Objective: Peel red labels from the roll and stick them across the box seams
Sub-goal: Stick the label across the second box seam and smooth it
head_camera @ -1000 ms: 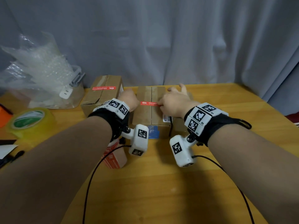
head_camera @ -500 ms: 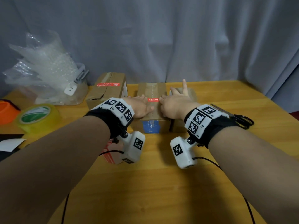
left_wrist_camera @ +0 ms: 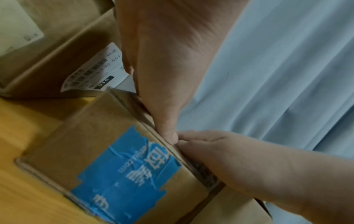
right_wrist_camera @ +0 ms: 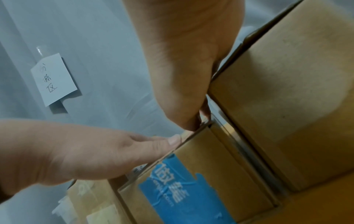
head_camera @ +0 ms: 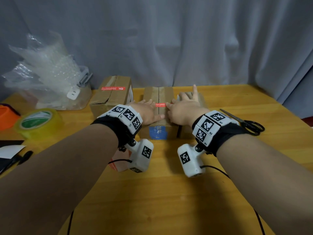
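Observation:
A red label lies across the centre seam of the middle cardboard box, which has blue tape on its front face. My left hand rests flat on the box top and covers the label's left end. My right hand presses flat on the right end, with one finger lifted. In the left wrist view the left thumb lies along the box's top edge, touching the right hand. A reddish label roll lies under my left wrist, mostly hidden.
A second box bearing a red label stands to the left. A third box sits close on the right. Scissors lie at the right. A yellow tape roll and a tub of bubble wrap are on the left.
My right hand has gone from pinching the label's right end to lying flat on it. Both hands have closed in, so less of the label shows between them.

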`<state>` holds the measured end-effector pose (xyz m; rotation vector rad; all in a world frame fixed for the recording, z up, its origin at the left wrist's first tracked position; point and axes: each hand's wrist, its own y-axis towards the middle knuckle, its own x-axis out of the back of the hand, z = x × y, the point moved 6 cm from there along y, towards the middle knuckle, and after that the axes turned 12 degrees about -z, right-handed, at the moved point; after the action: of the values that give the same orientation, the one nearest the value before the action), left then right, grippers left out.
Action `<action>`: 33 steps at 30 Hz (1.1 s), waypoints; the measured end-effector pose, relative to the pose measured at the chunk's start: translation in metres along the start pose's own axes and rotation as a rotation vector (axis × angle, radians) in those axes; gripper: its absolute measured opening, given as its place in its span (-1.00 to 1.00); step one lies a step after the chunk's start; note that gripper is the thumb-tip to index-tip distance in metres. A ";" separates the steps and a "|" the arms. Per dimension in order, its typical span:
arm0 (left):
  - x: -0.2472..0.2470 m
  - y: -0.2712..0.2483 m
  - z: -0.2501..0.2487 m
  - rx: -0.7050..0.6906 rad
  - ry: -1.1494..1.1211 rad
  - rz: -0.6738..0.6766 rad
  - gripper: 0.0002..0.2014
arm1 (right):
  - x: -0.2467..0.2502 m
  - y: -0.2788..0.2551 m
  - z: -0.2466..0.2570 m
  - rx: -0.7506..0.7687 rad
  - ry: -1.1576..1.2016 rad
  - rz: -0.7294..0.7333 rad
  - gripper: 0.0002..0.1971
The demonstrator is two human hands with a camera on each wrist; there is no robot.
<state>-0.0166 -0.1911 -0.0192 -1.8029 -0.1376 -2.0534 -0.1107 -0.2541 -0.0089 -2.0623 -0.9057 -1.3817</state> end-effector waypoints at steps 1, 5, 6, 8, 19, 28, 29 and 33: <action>0.000 -0.002 0.001 0.009 0.001 0.006 -0.21 | -0.001 -0.001 -0.001 -0.001 0.002 -0.005 -0.45; 0.001 -0.008 0.001 0.046 0.016 0.038 -0.19 | -0.003 -0.002 -0.005 -0.040 0.013 0.020 -0.43; 0.002 -0.009 0.001 0.053 0.022 0.040 -0.18 | -0.003 -0.002 -0.005 -0.046 0.011 0.024 -0.43; 0.003 -0.009 0.002 0.084 0.032 0.043 -0.16 | -0.001 -0.002 -0.003 -0.048 0.001 0.025 -0.45; 0.010 0.000 0.023 0.135 0.001 -0.030 -0.20 | -0.002 0.019 0.012 -0.049 -0.043 0.105 -0.44; 0.062 -0.033 0.035 0.024 -0.232 -0.397 -0.65 | 0.043 0.001 0.010 -0.115 0.269 -0.374 -0.85; 0.068 -0.039 0.037 0.009 -0.254 -0.427 -0.67 | 0.047 -0.004 0.011 -0.106 0.323 -0.419 -0.79; 0.080 -0.070 0.043 -0.074 -0.317 -0.512 -0.67 | 0.053 -0.028 0.020 -0.008 0.751 -0.515 -0.73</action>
<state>-0.0089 -0.1318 0.0784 -2.3152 -0.6843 -2.0850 -0.1052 -0.2080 0.0345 -1.1482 -1.0953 -2.1985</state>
